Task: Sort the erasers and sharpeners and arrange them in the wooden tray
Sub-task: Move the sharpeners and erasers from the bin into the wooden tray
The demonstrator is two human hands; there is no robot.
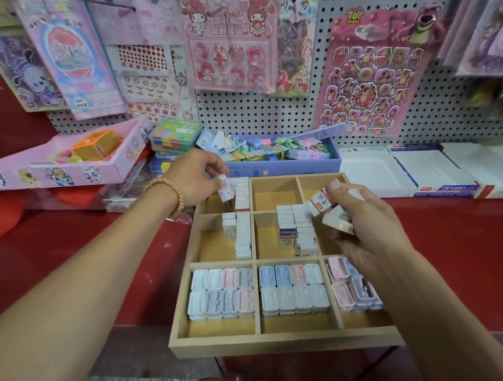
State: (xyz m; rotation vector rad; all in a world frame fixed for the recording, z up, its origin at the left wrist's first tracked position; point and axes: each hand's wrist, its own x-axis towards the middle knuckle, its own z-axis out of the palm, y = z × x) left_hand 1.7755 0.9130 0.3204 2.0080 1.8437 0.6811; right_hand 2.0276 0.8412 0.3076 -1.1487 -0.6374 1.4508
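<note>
A wooden tray (277, 340) with a three-by-three grid of compartments sits on the red shelf. Its near row holds pastel sharpeners (292, 287) packed side by side. White erasers (302, 231) stand in rows in the middle row and the far-left compartment. My left hand (195, 177) pinches one white eraser (225, 189) over the far-left compartment, beside the row standing there. My right hand (361, 210) grips several white erasers (327, 206) above the middle-right compartment. The far-middle compartment (275, 192) is bare.
A blue box (284, 156) of small pastel items stands behind the tray, with a pink box (57, 166) and stacked cases to the left. White cartons (411, 172) lie at the right. Sticker packs hang on the pegboard (251, 110) behind. The tray's near edge overhangs the shelf.
</note>
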